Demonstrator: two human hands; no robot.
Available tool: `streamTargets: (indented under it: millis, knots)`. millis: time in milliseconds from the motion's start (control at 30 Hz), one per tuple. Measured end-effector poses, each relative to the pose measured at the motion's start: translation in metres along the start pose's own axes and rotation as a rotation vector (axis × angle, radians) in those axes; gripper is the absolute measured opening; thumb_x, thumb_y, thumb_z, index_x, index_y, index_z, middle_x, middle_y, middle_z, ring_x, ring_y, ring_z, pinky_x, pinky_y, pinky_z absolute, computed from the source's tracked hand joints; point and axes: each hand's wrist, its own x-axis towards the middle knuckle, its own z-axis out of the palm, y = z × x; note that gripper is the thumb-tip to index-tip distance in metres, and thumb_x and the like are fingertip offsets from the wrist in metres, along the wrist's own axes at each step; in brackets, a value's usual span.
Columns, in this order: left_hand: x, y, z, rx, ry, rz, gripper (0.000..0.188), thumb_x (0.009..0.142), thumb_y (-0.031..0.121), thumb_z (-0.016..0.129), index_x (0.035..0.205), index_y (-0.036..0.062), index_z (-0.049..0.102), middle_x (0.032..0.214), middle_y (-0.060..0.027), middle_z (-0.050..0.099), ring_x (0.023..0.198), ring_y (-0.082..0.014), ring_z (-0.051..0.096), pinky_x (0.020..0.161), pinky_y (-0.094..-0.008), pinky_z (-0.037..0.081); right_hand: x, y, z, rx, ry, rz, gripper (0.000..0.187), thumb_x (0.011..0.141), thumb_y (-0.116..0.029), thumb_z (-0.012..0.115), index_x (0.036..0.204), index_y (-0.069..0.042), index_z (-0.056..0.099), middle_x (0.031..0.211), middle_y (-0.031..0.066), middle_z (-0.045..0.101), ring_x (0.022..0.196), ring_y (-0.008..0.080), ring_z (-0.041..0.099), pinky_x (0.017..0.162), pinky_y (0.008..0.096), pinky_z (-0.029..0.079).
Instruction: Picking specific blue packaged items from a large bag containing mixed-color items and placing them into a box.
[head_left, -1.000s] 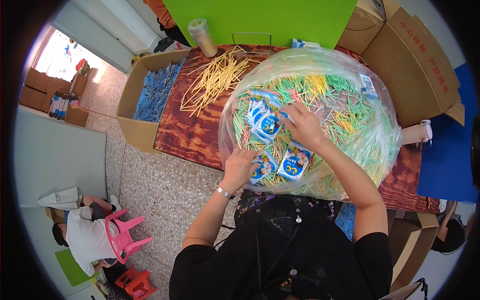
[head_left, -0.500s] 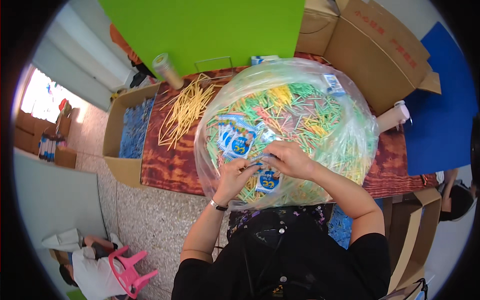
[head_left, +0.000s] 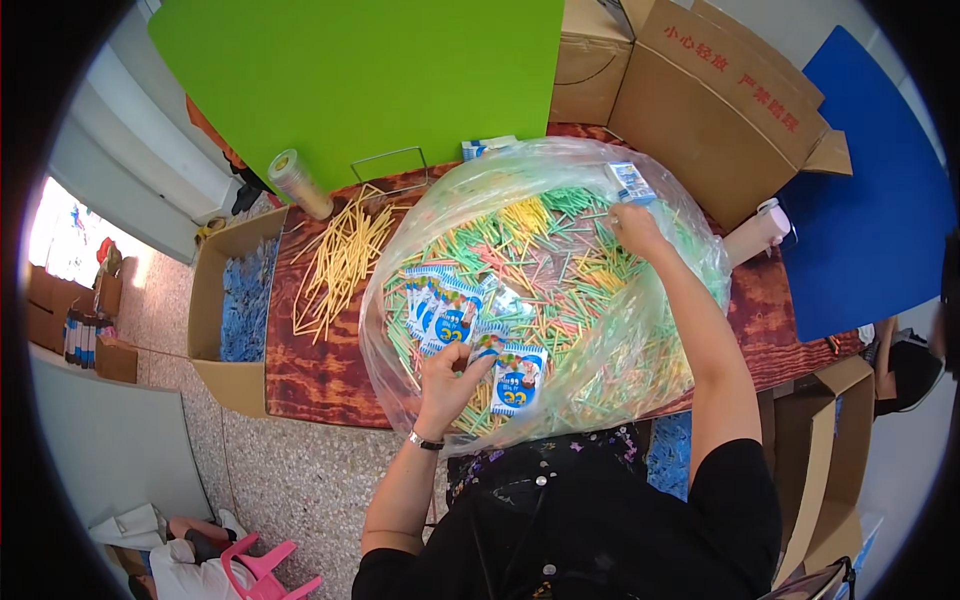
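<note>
Over the clear bag point(head_left: 376, 345) of coloured sticks point(head_left: 550, 325) on the worktop point(head_left: 300, 388), I see the left hand point(head_left: 446, 388) between seven and eight o'clock, its fingers clamped on one blue-and-white packet point(head_left: 488, 344). The right hand point(head_left: 638, 230) is at two o'clock, just beside a small white-and-blue box point(head_left: 631, 181); whether its curled fingers hold something, I cannot tell

The left forearm point(head_left: 398, 495) is slanting up from the lower edge of the frame, its wrist point(head_left: 431, 425) lying nearly in line with it. Below and slightly left of centre, the left hand point(head_left: 447, 382) is pinching, its thumb point(head_left: 479, 371) pointing toward the upper right. The right arm point(head_left: 707, 350) is reaching higher, its forearm leaning toward the upper left. Right of centre, the right hand point(head_left: 637, 229) is showing its back, its fingers point(head_left: 621, 215) curling. The two hands are lying well apart.
</note>
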Motion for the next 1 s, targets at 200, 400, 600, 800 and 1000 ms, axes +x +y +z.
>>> streamTargets:
  millis: [200, 400, 600, 800, 1000]
  knots:
    - [0.003, 0.0, 0.004, 0.021, -0.012, -0.002, 0.024, 0.078, 0.014, 0.078, 0.07, 0.003, 0.057, 0.062, 0.0047, 0.052, 0.058, -0.0018, 0.043, 0.05, -0.0206, 0.035, 0.011, 0.01, 0.018, -0.139, -0.068, 0.102, 0.019, 0.081, -0.012, 0.062, 0.097, -0.003, 0.065, 0.097, 0.0214, 0.065, 0.091, 0.0403, 0.062, 0.081, 0.0488, 0.049]
    - [0.006, -0.001, 0.001, 0.093, -0.023, 0.003, 0.024, 0.078, 0.014, 0.078, 0.071, 0.0028, 0.057, 0.062, 0.0044, 0.052, 0.058, -0.0029, 0.042, 0.051, -0.0211, 0.035, -0.001, -0.032, 0.009, 0.151, -0.332, -0.303, 0.02, 0.081, -0.012, 0.059, 0.099, -0.003, 0.065, 0.099, 0.0194, 0.066, 0.095, 0.036, 0.062, 0.08, 0.0478, 0.049]
    - [0.008, 0.003, 0.008, 0.032, -0.04, -0.004, 0.024, 0.078, 0.012, 0.077, 0.072, 0.0032, 0.056, 0.064, 0.0053, 0.05, 0.06, -0.0029, 0.042, 0.053, -0.0209, 0.035, 0.026, -0.01, 0.029, -0.137, -0.099, -0.077, 0.027, 0.079, -0.006, 0.057, 0.105, -0.005, 0.065, 0.104, 0.022, 0.063, 0.1, 0.0405, 0.059, 0.086, 0.0456, 0.048]
    - [0.002, 0.004, 0.007, 0.04, -0.032, -0.022, 0.022, 0.078, 0.012, 0.077, 0.074, 0.0028, 0.058, 0.066, 0.0047, 0.053, 0.062, -0.003, 0.044, 0.054, -0.021, 0.037, 0.02, -0.068, 0.016, -0.139, -0.283, -0.235, 0.035, 0.079, -0.004, 0.056, 0.113, -0.009, 0.06, 0.107, 0.0186, 0.06, 0.105, 0.0385, 0.058, 0.089, 0.0483, 0.048]
    - [0.006, 0.005, 0.008, 0.051, -0.042, 0.014, 0.021, 0.078, 0.013, 0.078, 0.075, 0.0019, 0.06, 0.067, 0.0031, 0.056, 0.063, -0.0031, 0.047, 0.055, -0.0216, 0.039, 0.012, -0.066, 0.026, -0.261, -0.129, -0.294, 0.029, 0.08, -0.012, 0.058, 0.109, -0.008, 0.061, 0.107, 0.0143, 0.063, 0.097, 0.0351, 0.062, 0.081, 0.0481, 0.05]
